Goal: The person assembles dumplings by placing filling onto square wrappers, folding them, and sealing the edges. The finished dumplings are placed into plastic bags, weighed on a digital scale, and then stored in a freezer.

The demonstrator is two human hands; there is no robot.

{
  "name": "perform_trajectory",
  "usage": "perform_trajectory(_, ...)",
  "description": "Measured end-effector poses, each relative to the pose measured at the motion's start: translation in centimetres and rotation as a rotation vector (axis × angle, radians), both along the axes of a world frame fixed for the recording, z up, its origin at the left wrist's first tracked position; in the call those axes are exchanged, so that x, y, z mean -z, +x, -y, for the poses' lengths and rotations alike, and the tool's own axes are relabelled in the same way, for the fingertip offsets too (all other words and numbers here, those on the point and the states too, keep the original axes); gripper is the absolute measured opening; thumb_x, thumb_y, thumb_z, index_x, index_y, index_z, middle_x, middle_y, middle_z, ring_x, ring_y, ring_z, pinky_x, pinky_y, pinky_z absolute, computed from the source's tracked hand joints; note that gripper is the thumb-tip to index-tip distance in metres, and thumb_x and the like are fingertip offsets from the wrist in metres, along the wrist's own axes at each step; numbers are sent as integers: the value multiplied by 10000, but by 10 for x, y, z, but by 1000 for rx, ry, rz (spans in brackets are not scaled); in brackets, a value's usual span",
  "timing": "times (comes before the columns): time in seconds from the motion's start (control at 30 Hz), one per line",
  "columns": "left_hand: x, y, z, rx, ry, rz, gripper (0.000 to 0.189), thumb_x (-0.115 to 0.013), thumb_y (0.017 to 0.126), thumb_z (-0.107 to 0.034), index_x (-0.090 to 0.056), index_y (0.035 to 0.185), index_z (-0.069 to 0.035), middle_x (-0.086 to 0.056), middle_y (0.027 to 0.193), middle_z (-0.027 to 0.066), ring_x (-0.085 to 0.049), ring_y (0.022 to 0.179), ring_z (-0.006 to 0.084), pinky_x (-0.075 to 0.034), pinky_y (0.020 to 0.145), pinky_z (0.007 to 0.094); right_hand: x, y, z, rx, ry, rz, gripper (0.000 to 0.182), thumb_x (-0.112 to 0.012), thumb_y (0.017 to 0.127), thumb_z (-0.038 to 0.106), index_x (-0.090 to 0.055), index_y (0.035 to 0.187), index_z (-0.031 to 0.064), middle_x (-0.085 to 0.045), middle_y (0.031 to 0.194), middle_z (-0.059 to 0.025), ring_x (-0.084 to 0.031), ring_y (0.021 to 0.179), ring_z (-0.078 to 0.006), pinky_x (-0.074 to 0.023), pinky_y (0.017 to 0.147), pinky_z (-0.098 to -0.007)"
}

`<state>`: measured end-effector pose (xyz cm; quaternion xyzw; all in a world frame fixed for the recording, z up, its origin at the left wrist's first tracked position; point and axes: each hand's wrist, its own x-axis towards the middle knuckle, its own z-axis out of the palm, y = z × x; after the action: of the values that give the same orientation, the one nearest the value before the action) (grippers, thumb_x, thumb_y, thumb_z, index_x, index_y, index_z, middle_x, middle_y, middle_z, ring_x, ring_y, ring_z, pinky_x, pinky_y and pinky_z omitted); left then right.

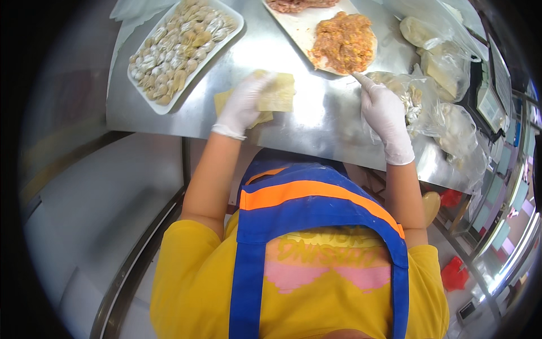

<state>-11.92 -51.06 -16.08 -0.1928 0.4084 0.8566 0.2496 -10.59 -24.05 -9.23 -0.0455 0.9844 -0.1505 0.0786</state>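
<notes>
My left hand (244, 101), in a thin white glove, holds square yellow dough wrappers (280, 92) above the steel table. More wrappers (223, 101) show beneath and beside that hand. My right hand (382, 108), gloved the same way, reaches with its index finger to the near edge of an orange-brown minced filling (344, 41). Its other fingers are curled, and whether they grip a thin tool is hidden. The filling lies on the near end of a white board or tray (296, 31). Left of my hands, a white tray (172, 111) carries many floured, folded dumplings (178, 51).
A second mound of minced meat (302, 4) sits farther back. Clear plastic bags (444, 72) with pale contents crowd the steel table's (313, 140) right side. Beyond them stands a dark device with a light panel (493, 101). The table's near edge runs before my blue apron (296, 216).
</notes>
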Motion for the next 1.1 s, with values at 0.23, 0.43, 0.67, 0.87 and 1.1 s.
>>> perform_trajectory(0.23,61,-36,-104,70,-97,-43,261,-394,909,-78,-489,1114,54,-584,997,149,-607,886,252,-518,747,339,23,-15,-5,-5,132,124,398,-422,838,115,-586,1197,166,-638,793,-180,-630,739,-316,-497,683,-416)
perform_trajectory(0.43,28,-45,-117,-196,353,282,274,-362,922,-65,-443,1128,97,-516,1109,213,-577,976,323,-522,816,472,15,-3,16,24,-171,143,387,-446,834,86,-595,1186,145,-622,821,-223,-614,768,-351,-483,715,-417)
perform_trajectory(0.67,51,-56,-110,-214,43,187,295,-358,934,-84,-424,1143,113,-519,1108,220,-604,945,317,-554,776,414,14,-14,1,52,-361,63,298,-482,844,176,-650,1087,144,-642,849,-191,-628,816,-328,-496,754,-398)
perform_trajectory(0.87,38,-57,-109,-230,342,206,330,-317,952,-125,-413,1149,121,-519,1117,224,-589,990,325,-549,796,422,33,-27,10,48,-337,199,304,-476,862,128,-624,1126,90,-629,935,-235,-628,888,-335,-484,788,-358)
perform_trajectory(1.1,19,-32,-86,-181,335,298,430,-241,991,-207,-352,1256,113,-479,1215,262,-525,1110,336,-459,947,433,14,20,6,-23,-321,97,275,-539,804,147,-677,1042,140,-613,752,-135,-614,702,-301,-495,643,-385)
